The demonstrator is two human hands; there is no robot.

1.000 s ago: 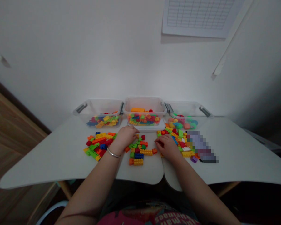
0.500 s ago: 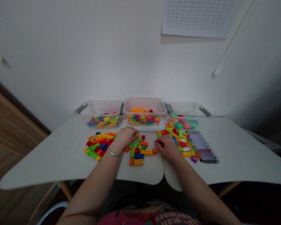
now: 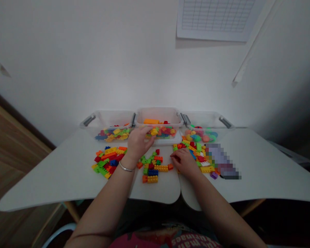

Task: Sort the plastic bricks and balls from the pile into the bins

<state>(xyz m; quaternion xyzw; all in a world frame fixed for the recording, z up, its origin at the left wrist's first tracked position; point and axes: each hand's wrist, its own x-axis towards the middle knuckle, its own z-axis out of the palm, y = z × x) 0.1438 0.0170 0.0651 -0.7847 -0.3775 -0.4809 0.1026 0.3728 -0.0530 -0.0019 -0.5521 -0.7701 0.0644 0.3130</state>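
Observation:
My left hand [image 3: 137, 142], a silver bangle [image 3: 125, 168] on its wrist, is lifted at the front rim of the middle clear bin [image 3: 158, 109]. Its fingertips pinch a small yellow brick [image 3: 154, 132] just over the bin's bricks. My right hand [image 3: 184, 161] rests on the table with its fingers curled down, touching the left edge of the right brick pile [image 3: 196, 148]. What it holds, if anything, is hidden. Between both hands lies a small middle pile of bricks [image 3: 155, 167].
Three clear bins stand in a row at the wall: the left bin [image 3: 107, 116] and the right bin [image 3: 208, 116] flank the middle one, all holding coloured pieces. Another brick pile [image 3: 108, 158] lies left. A blurred-out patch [image 3: 222, 162] covers the right pile's edge. The white table [image 3: 54, 174] splits in front of me.
My left hand has lifted off the middle pile and moved forward to the middle bin with a yellow brick. My right hand has stayed put.

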